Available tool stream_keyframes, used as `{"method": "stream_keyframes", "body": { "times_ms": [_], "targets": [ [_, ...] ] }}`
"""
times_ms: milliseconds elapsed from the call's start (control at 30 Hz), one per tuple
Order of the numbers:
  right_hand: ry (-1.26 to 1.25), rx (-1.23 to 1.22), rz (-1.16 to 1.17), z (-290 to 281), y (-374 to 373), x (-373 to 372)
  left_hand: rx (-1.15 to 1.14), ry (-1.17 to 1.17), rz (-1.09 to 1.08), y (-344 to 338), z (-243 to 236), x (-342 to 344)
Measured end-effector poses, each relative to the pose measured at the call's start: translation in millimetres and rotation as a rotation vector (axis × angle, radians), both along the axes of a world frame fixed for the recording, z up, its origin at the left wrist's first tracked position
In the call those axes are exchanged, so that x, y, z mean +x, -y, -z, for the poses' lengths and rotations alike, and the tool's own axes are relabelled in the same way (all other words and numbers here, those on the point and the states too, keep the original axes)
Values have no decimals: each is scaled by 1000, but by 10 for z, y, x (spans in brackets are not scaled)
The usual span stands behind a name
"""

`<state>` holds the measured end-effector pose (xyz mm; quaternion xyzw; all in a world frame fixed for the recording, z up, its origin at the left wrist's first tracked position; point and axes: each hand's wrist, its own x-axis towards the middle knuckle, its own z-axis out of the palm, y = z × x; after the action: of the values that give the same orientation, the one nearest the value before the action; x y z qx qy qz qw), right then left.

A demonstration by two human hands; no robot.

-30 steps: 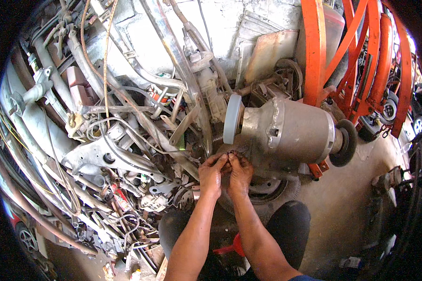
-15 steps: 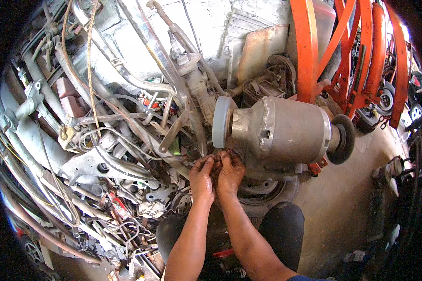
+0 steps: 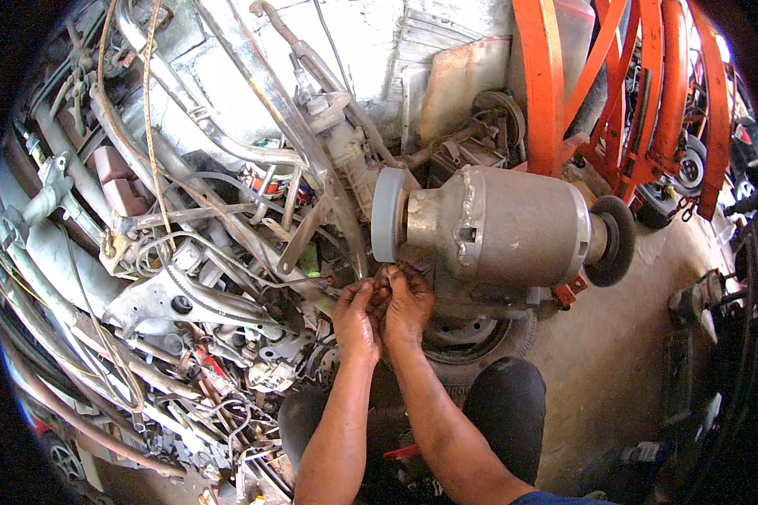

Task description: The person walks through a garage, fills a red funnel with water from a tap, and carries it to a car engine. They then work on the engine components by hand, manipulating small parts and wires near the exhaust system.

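Whitewashed wall (image 3: 366, 38) stands at twelve o'clock beyond the joined hands, a dense heap of metal parts (image 3: 177, 299) spreads at nine, and an orange frame (image 3: 541, 101) rises between one and two. Bench grinder (image 3: 526, 227) sits at two o'clock; its pale wheel (image 3: 387, 219) is just past the fingertips at twelve, its dark wheel (image 3: 612, 241) between two and three. The left hand (image 3: 358, 328) is nearly closed, thumb against curled fingers; the right hand (image 3: 408, 311) is pinched likewise, its tips bunched against the left's. Between them, just below the pale wheel, seems to be one small piece, so covered that I cannot tell its shape or whether it meets the wheel. Hidden by a mere pinch, it is probably light, easily dropped and slippery if greasy; its sides, between thumb and forefinger, are the likeliest hold.

Counted: two hands, one grinder carrying two wheels, one tyre (image 3: 488, 362) at four o'clock, one orange frame; the heap's parts overlap beyond counting.
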<state>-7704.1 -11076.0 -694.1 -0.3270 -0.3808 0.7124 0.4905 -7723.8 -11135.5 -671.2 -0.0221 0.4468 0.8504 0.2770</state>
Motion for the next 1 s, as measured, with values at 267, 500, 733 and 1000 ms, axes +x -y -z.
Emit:
{"method": "stream_keyframes", "body": {
  "times_ms": [267, 500, 733, 1000],
  "targets": [
    [15, -1, -8, 4, 10, -10, 37, 10, 23, 30, 71, -39],
    [-37, -82, -4, -58, 31, 15, 36, -3, 38, 27, 41, -22],
    [-9, -60, 18, -42, 41, 2, 7, 4, 13, 20, 57, -22],
    [-14, -108, -28, -84, 36, 40, 14, -30, 21, 31, 34, -37]
  ]
}}
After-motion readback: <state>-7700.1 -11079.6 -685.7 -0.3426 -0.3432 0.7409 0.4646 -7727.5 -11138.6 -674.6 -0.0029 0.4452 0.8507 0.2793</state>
